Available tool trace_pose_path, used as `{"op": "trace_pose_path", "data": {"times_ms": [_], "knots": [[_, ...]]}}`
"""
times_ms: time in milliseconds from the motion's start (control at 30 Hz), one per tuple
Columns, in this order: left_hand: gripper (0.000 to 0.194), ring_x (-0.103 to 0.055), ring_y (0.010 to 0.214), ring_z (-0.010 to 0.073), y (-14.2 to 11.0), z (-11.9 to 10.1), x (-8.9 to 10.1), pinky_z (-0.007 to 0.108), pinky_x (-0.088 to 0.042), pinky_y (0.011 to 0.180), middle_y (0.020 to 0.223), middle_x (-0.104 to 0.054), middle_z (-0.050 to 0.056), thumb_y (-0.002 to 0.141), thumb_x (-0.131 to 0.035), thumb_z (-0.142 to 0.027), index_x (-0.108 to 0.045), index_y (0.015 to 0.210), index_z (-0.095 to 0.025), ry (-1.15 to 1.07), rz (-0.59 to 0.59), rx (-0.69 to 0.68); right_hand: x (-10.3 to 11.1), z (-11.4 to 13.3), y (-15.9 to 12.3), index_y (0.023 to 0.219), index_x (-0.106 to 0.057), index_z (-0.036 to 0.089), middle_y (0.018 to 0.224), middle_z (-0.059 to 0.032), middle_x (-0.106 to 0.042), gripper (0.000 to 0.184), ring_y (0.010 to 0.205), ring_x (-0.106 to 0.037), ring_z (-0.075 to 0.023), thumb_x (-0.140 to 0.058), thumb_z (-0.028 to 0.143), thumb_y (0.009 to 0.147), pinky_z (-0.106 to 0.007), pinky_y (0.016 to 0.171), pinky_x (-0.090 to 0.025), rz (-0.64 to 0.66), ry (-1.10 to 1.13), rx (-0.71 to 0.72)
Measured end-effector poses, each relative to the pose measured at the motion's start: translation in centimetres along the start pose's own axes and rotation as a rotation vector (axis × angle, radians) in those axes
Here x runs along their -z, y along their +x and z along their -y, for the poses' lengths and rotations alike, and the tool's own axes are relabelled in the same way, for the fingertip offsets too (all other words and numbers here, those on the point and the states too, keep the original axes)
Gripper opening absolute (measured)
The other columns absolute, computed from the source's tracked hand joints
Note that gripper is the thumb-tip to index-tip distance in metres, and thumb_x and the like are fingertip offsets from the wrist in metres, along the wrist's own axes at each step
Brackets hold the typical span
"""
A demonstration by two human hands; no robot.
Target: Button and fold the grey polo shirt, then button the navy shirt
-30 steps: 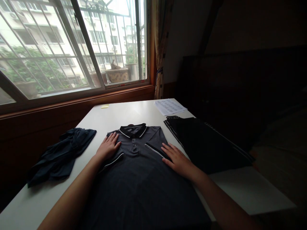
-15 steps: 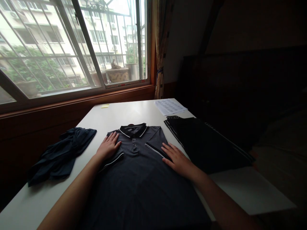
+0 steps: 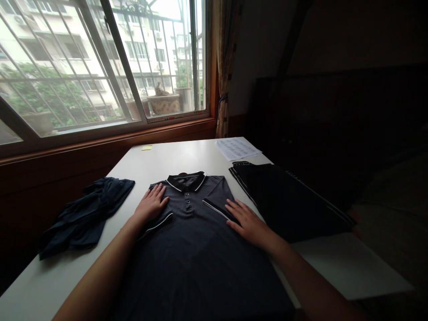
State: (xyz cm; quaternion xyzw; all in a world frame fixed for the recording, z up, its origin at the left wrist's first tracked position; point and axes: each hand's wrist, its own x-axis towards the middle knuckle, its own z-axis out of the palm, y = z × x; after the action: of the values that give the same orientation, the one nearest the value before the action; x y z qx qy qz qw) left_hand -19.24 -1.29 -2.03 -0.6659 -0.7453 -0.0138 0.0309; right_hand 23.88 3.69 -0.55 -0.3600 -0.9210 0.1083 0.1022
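Observation:
A dark grey polo shirt [image 3: 197,249] lies front up on the white table [image 3: 174,156], its black collar with white trim at the far end and its short sleeves folded inward over the front. My left hand [image 3: 152,204] rests flat on the left shoulder and sleeve area, fingers stretched out. On the opposite side, my right hand [image 3: 247,223] lies flat over the right sleeve's edge, its fingers slightly spread. Neither hand grips the fabric. The shirt's lower end runs out of view at the bottom.
A crumpled dark garment [image 3: 87,214] lies at the table's left edge. Dark clothing with white trim [image 3: 287,200] is laid out on the right. Printed sheets [image 3: 237,148] and a yellow sticky note [image 3: 146,147] sit at the far end, below a barred window [image 3: 160,62] and curtain [image 3: 224,89].

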Motion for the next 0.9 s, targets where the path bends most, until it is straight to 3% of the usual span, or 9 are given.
{"op": "trace_pose_path", "data": {"times_ms": [900], "knots": [[0.072,-0.013,0.154,0.0243,-0.25,-0.43,0.58,0.045,-0.014,0.125,0.166,-0.016,0.006,0.101,-0.021,-0.061,-0.025,0.158,-0.019,-0.015,0.012,0.015,-0.12,-0.09,0.04,0.152,-0.042,0.024,0.162,-0.0038,-0.032,0.063,0.152,-0.022,-0.0282,-0.039,0.058,0.099,-0.048,0.124,-0.024,-0.006,0.014,0.004]]}}
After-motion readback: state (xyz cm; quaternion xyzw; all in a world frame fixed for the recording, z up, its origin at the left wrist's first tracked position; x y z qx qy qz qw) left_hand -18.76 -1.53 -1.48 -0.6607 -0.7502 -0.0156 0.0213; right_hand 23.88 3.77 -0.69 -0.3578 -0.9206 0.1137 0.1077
